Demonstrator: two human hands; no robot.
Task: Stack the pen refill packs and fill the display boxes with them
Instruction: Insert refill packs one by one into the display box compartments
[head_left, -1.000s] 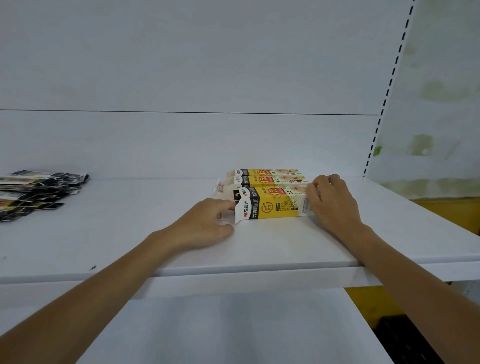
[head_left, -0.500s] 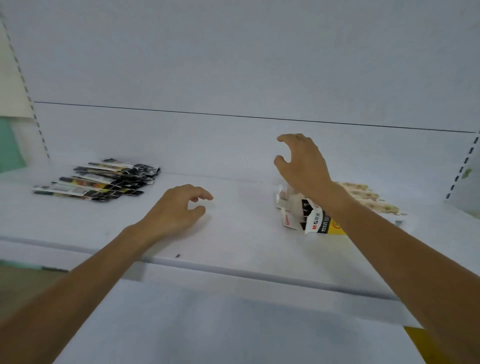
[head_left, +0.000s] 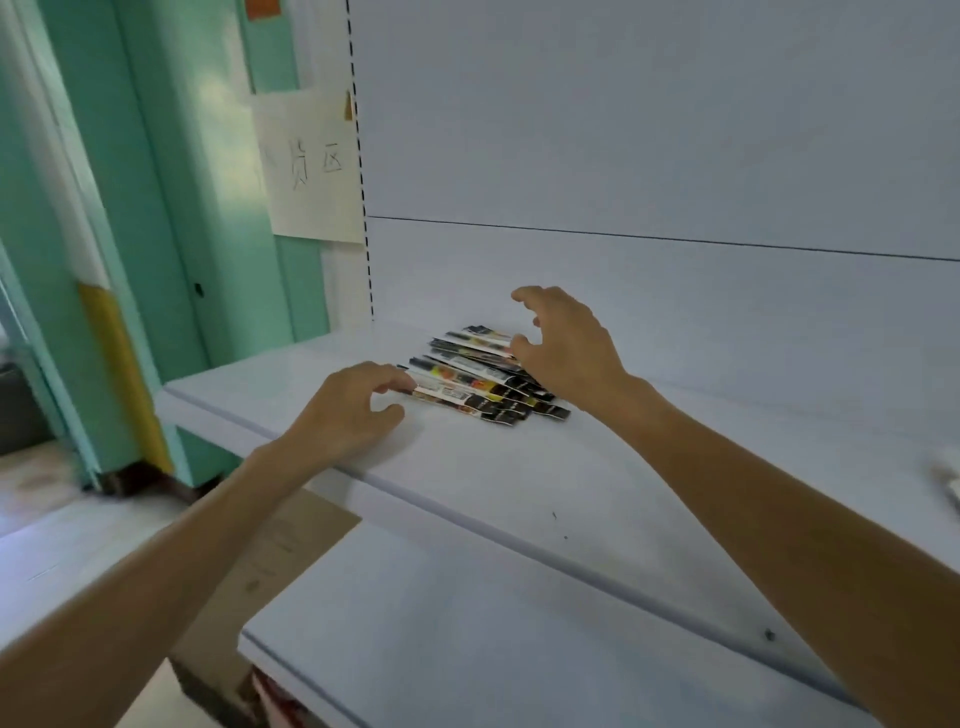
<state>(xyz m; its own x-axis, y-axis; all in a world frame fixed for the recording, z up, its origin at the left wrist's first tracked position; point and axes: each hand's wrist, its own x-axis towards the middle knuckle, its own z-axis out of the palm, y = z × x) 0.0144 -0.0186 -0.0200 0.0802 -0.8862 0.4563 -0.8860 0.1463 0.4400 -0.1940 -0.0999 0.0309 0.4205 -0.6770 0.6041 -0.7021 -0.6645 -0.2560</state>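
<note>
A: Where are the packs (head_left: 480, 376)?
B: Fanned on the shelf (head_left: 519, 478) between the hands: left hand (head_left: 345, 410) touches their end with loose fingers, right hand (head_left: 563, 348) hovers spread above.
A: What changed?
B: Both have left the boxes; a fresh stack seems next.

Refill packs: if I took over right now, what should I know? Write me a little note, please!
Left hand: open, fingertips at the near-left end of the refill packs, gripping nothing.
Right hand: open, fingers spread over the pile's far-right side, holding nothing.
Packs: a loose, fanned pile on the white shelf.
Done: nothing squared up or lifted.
Left: gather the pile into a neat stack, then fill the display boxes, which are not clearly in view.
</note>
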